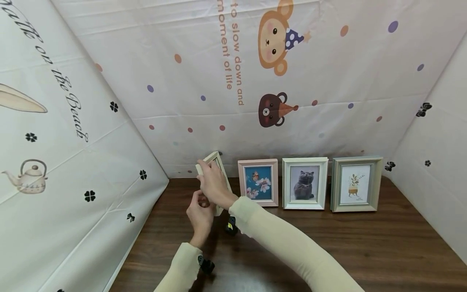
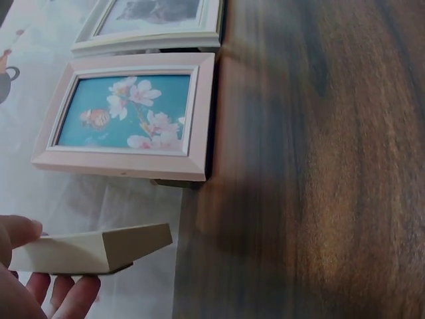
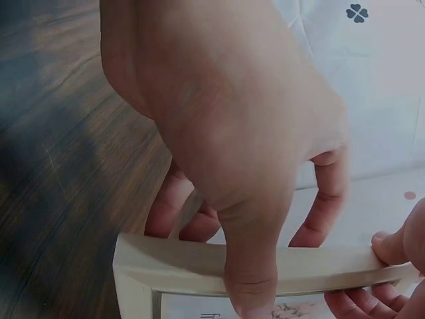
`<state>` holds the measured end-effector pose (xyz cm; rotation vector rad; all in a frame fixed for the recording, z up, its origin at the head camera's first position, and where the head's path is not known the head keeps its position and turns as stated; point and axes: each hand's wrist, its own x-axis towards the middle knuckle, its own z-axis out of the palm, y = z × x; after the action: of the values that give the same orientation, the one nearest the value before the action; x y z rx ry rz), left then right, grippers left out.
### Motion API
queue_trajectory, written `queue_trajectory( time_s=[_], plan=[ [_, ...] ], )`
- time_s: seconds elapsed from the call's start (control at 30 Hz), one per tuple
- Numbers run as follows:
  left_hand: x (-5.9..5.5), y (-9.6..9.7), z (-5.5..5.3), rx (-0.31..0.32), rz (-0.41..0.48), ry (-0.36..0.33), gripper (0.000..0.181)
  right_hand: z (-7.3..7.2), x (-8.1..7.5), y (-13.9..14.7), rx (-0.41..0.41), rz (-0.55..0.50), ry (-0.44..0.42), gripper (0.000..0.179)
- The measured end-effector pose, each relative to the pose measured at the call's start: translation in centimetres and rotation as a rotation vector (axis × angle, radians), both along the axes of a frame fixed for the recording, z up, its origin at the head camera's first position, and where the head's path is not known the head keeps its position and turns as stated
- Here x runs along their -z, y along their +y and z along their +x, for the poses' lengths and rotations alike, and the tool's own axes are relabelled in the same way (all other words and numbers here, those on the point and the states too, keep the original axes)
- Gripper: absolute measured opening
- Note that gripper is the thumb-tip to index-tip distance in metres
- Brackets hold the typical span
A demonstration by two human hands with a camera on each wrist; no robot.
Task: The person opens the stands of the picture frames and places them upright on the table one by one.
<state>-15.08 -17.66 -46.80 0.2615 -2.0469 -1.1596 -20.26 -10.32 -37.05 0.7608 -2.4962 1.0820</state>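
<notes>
A cream photo frame (image 1: 213, 156) stands tilted at the left end of a row of frames, turned partly side-on. My right hand (image 1: 216, 182) grips its upper part. Lower down, my left hand (image 1: 202, 213) holds the same frame. In the right wrist view the left hand's thumb lies over the frame's front, its fingers behind the edge. The right hand shows at that view's right border, thumb and fingers on the frame. The frame's picture is mostly hidden. In the left wrist view, its plain end (image 2: 139, 244) juts out past the fingers.
Right of the hands stand a pink frame (image 1: 275, 182) with blossoms, a white frame (image 1: 285, 182) with a grey cat, and a grey-green frame (image 1: 336, 186) with a plant print. They stand on a brown wooden table (image 1: 328, 247) before a printed white cloth backdrop (image 1: 204, 129).
</notes>
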Motion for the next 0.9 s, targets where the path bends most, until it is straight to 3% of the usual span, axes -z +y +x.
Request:
queue_trajectory(
  time_s=[0.27,0.43,0.57,0.8,0.9],
  plan=[
    [0.8,-0.5,0.2,0.178,0.023,0.069,0.030,-0.3,0.1,1.6,-0.069,-0.008,-0.008,0.049],
    [1.2,-0.8,0.1,0.195,0.037,0.054,0.019,-1.0,0.1,2.9,-0.128,-0.045,-0.018,0.049],
    [1.1,-1.0,-0.1,0.197,0.065,0.003,0.025,-1.6,0.0,4.1,-0.155,-0.093,-0.062,0.050],
    [0.5,-1.0,-0.4,0.293,0.266,-0.160,0.028,-2.9,0.1,6.4,-0.197,-0.180,-0.153,0.051],
    [0.4,-0.9,-0.7,0.312,0.304,-0.196,0.029,-3.6,0.5,7.2,-0.221,-0.203,-0.199,0.051]
  ],
)
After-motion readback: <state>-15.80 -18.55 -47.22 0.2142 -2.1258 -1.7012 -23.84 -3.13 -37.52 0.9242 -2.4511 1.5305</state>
